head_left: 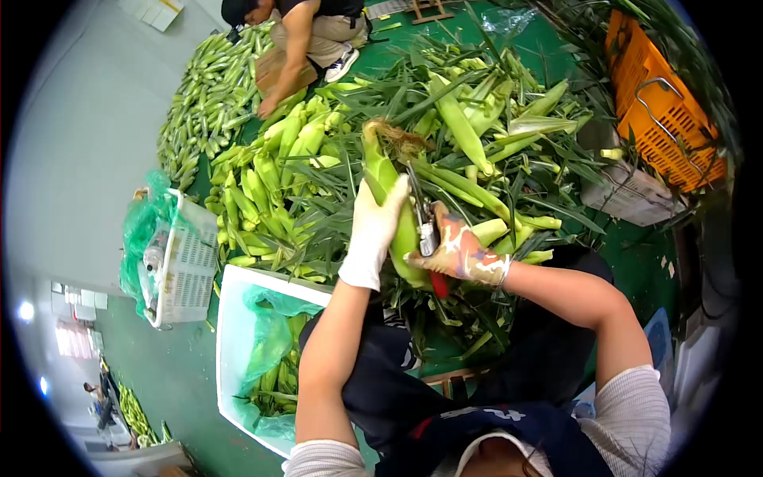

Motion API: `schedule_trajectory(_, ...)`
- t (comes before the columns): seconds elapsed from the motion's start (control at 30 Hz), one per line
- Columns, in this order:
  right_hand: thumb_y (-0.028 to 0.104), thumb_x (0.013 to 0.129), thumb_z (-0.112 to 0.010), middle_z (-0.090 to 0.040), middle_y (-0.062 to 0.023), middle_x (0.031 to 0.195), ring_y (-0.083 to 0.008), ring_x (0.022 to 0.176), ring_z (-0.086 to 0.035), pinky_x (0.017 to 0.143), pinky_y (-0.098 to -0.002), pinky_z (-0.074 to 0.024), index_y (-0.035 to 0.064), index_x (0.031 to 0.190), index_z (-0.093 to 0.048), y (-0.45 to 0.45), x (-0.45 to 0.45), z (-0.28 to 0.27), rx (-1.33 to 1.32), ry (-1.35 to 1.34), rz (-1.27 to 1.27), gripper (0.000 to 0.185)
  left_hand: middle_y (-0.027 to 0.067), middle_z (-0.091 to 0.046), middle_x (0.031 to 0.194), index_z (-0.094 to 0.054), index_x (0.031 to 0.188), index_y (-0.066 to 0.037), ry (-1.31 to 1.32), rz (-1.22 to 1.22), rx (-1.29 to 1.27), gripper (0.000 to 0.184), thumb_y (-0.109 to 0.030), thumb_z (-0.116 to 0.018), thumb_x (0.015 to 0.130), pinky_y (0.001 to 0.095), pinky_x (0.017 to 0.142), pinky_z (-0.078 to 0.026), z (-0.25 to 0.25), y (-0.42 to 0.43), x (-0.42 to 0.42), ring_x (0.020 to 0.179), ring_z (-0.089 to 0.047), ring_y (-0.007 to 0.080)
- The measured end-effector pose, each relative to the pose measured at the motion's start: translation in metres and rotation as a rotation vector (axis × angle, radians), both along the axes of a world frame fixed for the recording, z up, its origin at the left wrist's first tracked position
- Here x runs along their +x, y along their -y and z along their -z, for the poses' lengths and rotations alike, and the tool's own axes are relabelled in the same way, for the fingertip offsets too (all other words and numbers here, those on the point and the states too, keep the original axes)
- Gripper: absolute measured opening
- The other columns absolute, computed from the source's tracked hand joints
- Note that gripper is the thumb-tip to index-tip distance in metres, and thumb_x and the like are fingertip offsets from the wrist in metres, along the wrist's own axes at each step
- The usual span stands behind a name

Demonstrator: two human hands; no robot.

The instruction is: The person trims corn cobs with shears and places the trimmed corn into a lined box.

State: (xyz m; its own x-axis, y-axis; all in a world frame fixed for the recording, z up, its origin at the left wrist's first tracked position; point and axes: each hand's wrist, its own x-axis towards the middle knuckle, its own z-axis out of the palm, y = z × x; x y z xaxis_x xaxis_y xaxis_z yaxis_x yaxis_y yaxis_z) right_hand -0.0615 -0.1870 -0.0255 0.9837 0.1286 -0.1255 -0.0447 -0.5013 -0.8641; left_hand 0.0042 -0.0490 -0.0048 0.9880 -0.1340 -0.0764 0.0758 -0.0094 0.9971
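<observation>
An ear of corn [381, 165] in its green husk, with brown silk at the far end, stands out in front of me. My left hand [377, 226], in a white glove, is closed around its middle. In my right hand [465, 250], which wears a camouflage-patterned glove, are pruning shears [429, 237] with metal jaws and a red handle. The shears lie alongside the ear's right side; whether the blades touch the husk I cannot tell. Loose corn leaves [334, 211] and a heap of corn ears [461, 127] surround both hands.
Left of my knees stands a white foam box [230, 342], lined with green plastic and holding corn. Beyond it are a white basket [187, 266] and a long corn pile [218, 87]. A crouching person [310, 36] reaches toward corn. Orange crate [668, 111] rests on a grey crate [628, 195] at right.
</observation>
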Motion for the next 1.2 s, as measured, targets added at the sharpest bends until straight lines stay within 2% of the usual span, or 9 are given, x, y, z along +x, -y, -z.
schedule_trajectory(0.23,0.047,0.063,-0.077,-0.059,-0.0251,0.096,-0.0333,0.092,-0.059,0.080,-0.0368,-0.0471,-0.0069,0.109,-0.042,0.030,0.005,0.006,-0.039,-0.181,-0.275,0.079,0.0049,-0.061,0.089,-0.052,0.112,0.000,0.054,0.122,0.254,0.037,-0.010,-0.068,0.080,0.0271,0.067,-0.049,-0.005,-0.040,0.005,0.075,-0.056,0.0123)
schedule_trajectory(0.33,0.042,0.065,-0.079,-0.058,-0.0113,0.084,-0.0199,0.078,-0.056,0.070,-0.0337,-0.0473,-0.0003,0.102,-0.042,0.037,0.013,0.004,-0.023,-0.164,-0.310,0.068,0.0049,-0.060,0.089,-0.051,0.114,0.000,0.028,0.175,0.298,0.040,-0.010,-0.069,0.080,0.0272,0.065,-0.049,-0.012,-0.048,0.003,0.073,-0.057,0.0121)
schedule_trajectory(0.47,0.041,0.062,-0.081,-0.059,-0.0177,0.093,-0.0223,0.088,-0.057,0.077,-0.0344,-0.0465,-0.0051,0.103,-0.046,0.054,0.024,-0.024,-0.029,-0.134,-0.399,0.071,0.0086,-0.063,0.079,-0.049,0.114,-0.001,-0.242,0.557,0.135,0.042,-0.016,-0.068,0.079,0.0302,0.062,-0.052,-0.012,-0.046,-0.003,0.066,-0.061,0.0172)
schedule_trajectory(0.63,0.029,0.063,-0.081,-0.060,-0.0107,0.090,-0.0192,0.086,-0.057,0.076,-0.0325,-0.0477,-0.0014,0.100,-0.052,0.072,0.015,-0.021,0.211,-0.058,-0.425,0.056,0.0132,-0.063,0.079,-0.051,0.106,0.001,-0.539,0.822,-0.188,0.049,-0.026,-0.073,0.071,0.0326,0.061,-0.053,-0.001,-0.042,-0.003,0.065,-0.062,0.0215)
schedule_trajectory(0.7,0.007,0.064,-0.077,-0.058,-0.0035,0.083,-0.0094,0.073,-0.056,0.064,-0.0253,-0.0492,0.0032,0.098,-0.054,0.072,0.007,-0.024,0.469,-0.218,-0.411,0.041,0.0155,-0.062,0.077,-0.053,0.100,0.001,-0.600,0.850,-0.321,0.051,-0.030,-0.075,0.066,0.0336,0.060,-0.054,0.001,-0.033,-0.004,0.064,-0.062,0.0236)
schedule_trajectory(0.83,0.004,0.071,-0.071,-0.054,-0.0016,0.064,-0.0125,0.046,-0.053,0.046,-0.0250,-0.0472,0.0044,0.087,-0.047,0.076,-0.002,-0.031,0.758,-0.452,-0.019,0.029,0.0162,-0.061,0.076,-0.053,0.098,0.002,-0.420,0.850,-0.233,0.051,-0.029,-0.074,0.064,0.0335,0.058,-0.054,0.000,-0.028,-0.008,0.062,-0.062,0.0245)
schedule_trajectory(0.9,0.008,0.071,-0.073,-0.054,-0.0005,0.069,-0.0123,0.054,-0.055,0.048,-0.0253,-0.0464,0.0063,0.091,-0.047,0.093,0.001,-0.027,0.683,-0.383,-0.029,0.032,0.0167,-0.061,0.075,-0.053,0.097,0.003,-0.443,0.810,-0.343,0.050,-0.027,-0.075,0.063,0.0344,0.058,-0.054,0.004,-0.042,-0.007,0.062,-0.061,0.0256)
schedule_trajectory(1.0,0.027,0.073,-0.075,-0.054,-0.0009,0.089,-0.0137,0.082,-0.053,0.073,-0.0286,-0.0466,0.0082,0.097,-0.048,0.089,-0.010,-0.035,0.533,-0.404,-0.315,0.040,0.0162,-0.059,0.071,-0.054,0.096,0.002,-0.358,0.850,-0.512,0.048,-0.025,-0.074,0.063,0.0373,0.056,-0.051,0.011,-0.053,0.000,0.060,-0.059,0.0289)
schedule_trajectory(1.2,0.047,0.071,-0.072,-0.057,-0.0108,0.091,-0.0201,0.085,-0.055,0.076,-0.0339,-0.0453,0.0016,0.107,-0.045,0.069,-0.016,-0.025,0.133,-0.237,-0.565,0.064,0.0181,-0.060,0.072,-0.054,0.095,0.004,-0.320,0.821,-0.591,0.049,-0.023,-0.076,0.062,0.0380,0.057,-0.054,0.016,-0.050,0.004,0.061,-0.061,0.0297)
